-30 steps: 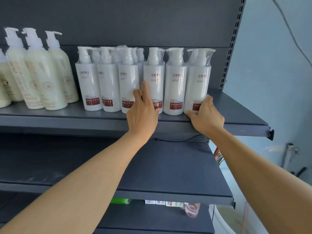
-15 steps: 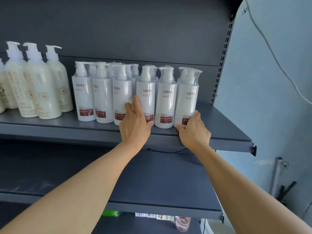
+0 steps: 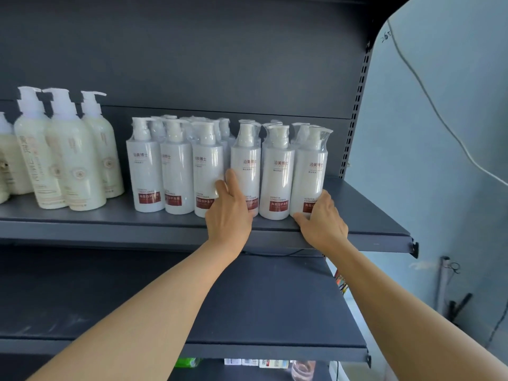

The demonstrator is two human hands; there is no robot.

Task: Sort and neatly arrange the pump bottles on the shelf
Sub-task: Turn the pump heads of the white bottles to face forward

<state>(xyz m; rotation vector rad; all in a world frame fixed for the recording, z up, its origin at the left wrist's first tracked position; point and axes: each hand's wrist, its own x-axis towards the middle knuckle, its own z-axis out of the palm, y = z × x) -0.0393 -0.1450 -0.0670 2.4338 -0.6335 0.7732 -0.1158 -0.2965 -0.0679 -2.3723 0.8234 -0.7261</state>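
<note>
Several white pump bottles (image 3: 276, 174) with red labels and plastic wrap stand in two rows on the dark upper shelf (image 3: 371, 218). My left hand (image 3: 229, 213) presses with straight fingers against the fronts of the third bottle (image 3: 207, 171) and fourth bottle (image 3: 247, 166) of the front row. My right hand (image 3: 323, 224) wraps its fingers round the base of the rightmost bottle (image 3: 309, 171). Cream-coloured pump bottles (image 3: 74, 160) stand in a group at the left of the same shelf.
A gap of bare shelf separates the cream bottles from the white ones. Below runs a second dark shelf (image 3: 275, 312). Small items, one green (image 3: 188, 362), lie on a lower level. A pale wall with a hanging cable (image 3: 428, 103) rises to the right.
The view has tilted up, so the shelf sits lower in frame. Both hands stay at the same bottles; the white row looks slightly tighter.
</note>
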